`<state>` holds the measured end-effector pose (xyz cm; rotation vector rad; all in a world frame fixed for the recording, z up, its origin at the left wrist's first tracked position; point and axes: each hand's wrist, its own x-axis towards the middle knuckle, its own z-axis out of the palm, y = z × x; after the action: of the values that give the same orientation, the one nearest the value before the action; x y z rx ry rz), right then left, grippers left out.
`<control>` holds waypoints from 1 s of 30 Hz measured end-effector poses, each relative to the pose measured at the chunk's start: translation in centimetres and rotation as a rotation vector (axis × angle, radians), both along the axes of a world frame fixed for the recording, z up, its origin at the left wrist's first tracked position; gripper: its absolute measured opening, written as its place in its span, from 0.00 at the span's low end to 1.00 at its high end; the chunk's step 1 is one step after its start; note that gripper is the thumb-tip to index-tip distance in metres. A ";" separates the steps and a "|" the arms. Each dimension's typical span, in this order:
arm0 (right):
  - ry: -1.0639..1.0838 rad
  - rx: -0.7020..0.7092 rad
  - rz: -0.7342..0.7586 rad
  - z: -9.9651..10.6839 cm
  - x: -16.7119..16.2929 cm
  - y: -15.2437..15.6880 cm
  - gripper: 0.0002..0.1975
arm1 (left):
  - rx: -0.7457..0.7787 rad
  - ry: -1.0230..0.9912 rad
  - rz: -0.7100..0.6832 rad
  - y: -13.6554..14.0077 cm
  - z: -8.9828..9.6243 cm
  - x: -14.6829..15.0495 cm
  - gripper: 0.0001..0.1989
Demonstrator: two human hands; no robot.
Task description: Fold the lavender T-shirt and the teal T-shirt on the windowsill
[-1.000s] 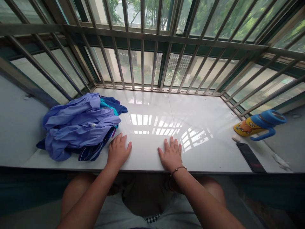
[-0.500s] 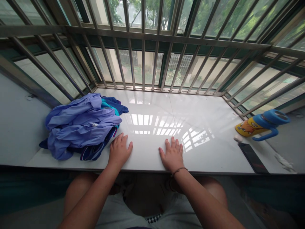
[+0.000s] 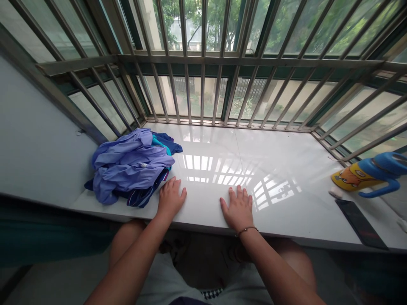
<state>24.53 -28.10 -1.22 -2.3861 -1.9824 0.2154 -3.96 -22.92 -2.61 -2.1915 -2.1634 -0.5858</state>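
Note:
My left hand (image 3: 171, 197) lies palm down on the glossy white window sill (image 3: 203, 212), fingers spread and nothing in it. Just to its left is a crumpled heap of clothes (image 3: 130, 165), mostly lavender fabric, with navy and turquoise pieces showing beneath and behind. My right hand (image 3: 238, 207) also rests flat on the sill, fingers apart, holding nothing. A thin bracelet (image 3: 247, 230) circles the right wrist. Between the two hands is bare white surface.
Metal bars (image 3: 203, 93) enclose the sill at the back and both sides. At the right stands a yellow bottle with a blue lid and handle (image 3: 359, 173), beside a small whitish object (image 3: 335, 192) and a black phone (image 3: 361, 222). My knees are below the front edge.
The view has turned and tilted a little, so the sill and everything on it appear shifted to the right. Both hands stay flat in the same places on the sill.

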 end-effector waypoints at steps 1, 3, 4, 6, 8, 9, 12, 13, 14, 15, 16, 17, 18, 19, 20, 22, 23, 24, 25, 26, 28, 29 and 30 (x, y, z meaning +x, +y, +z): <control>0.001 0.004 -0.001 0.0 0.0 0.0 0.37 | 0.000 0.001 0.001 0.0 0.0 0.0 0.20; 0.005 0.014 -0.004 0.2 0.0 -0.1 0.37 | -0.002 0.002 0.005 0.0 0.0 0.0 0.20; 0.007 0.020 -0.004 0.2 -0.1 -0.1 0.37 | -0.005 0.002 0.007 0.0 0.0 0.0 0.20; 0.013 0.033 -0.004 0.3 -0.1 -0.2 0.37 | -0.008 -0.002 0.006 0.0 0.1 0.0 0.20; 0.017 0.048 -0.004 0.4 -0.1 -0.3 0.36 | -0.006 -0.010 0.005 0.0 0.1 0.0 0.20; 0.018 0.055 -0.003 0.4 -0.1 -0.3 0.36 | -0.002 -0.016 0.005 0.0 0.1 0.0 0.20; 0.019 0.083 -0.001 0.3 0.0 -0.3 0.36 | 0.011 -0.037 -0.001 0.1 0.0 -0.1 0.19; 0.018 0.091 0.000 0.2 0.0 -0.3 0.36 | 0.015 -0.045 -0.005 0.1 -0.1 -0.1 0.19; 0.017 0.098 0.001 0.1 0.0 -0.3 0.36 | 0.019 -0.055 -0.009 0.1 -0.2 -0.2 0.19; 0.016 0.103 0.002 0.1 0.1 -0.3 0.36 | 0.024 -0.068 -0.013 0.1 -0.2 -0.3 0.18; 0.015 0.104 0.003 0.0 0.1 -0.3 0.36 | 0.030 -0.085 -0.015 0.2 -0.3 -0.3 0.17; 0.013 0.104 0.003 0.0 0.1 -0.3 0.36 | 0.037 -0.106 -0.017 0.2 -0.4 -0.4 0.16; 0.010 0.103 0.003 0.0 0.1 -0.2 0.36 | 0.045 -0.129 -0.020 0.2 -0.4 -0.6 0.14; 0.008 0.101 0.002 0.0 0.1 -0.2 0.36 | 0.056 -0.153 -0.025 0.2 -0.4 -0.7 0.13; 0.006 0.100 0.001 0.1 0.1 -0.3 0.36 | 0.068 -0.178 -0.034 0.2 -0.5 -0.8 0.11; 0.005 0.099 -0.002 0.1 0.1 -0.3 0.35 | 0.100 -0.227 -0.071 0.1 -0.4 -1.2 0.07; 0.006 0.097 -0.004 0.2 0.1 -0.3 0.35 | 0.116 -0.250 -0.096 0.0 -0.4 -1.4 0.07; 0.008 0.096 -0.005 0.2 0.1 -0.3 0.35 | 0.128 -0.272 -0.120 -0.1 -0.3 -1.5 0.07; 0.010 0.093 -0.007 0.2 0.1 -0.2 0.35 | 0.135 -0.289 -0.141 -0.2 -0.2 -1.7 0.07; 0.014 0.091 -0.010 0.1 0.1 -0.2 0.35 | 0.137 -0.301 -0.157 -0.3 -0.1 -1.8 0.07; 0.021 0.091 -0.013 0.1 0.1 -0.2 0.35 | 0.132 -0.310 -0.175 -0.5 0.3 -1.9 0.08; 0.025 0.094 -0.014 0.1 0.1 -0.2 0.35 | 0.133 -0.312 -0.176 -0.6 0.5 -1.9 0.09; 0.028 0.098 -0.014 0.1 0.1 -0.2 0.35 | 0.142 -0.313 -0.175 -0.7 0.7 -1.8 0.10</control>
<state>24.60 -28.30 -1.13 -2.3238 -1.9166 0.1471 -5.74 -23.67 -1.91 -2.3589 -1.9883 -1.1238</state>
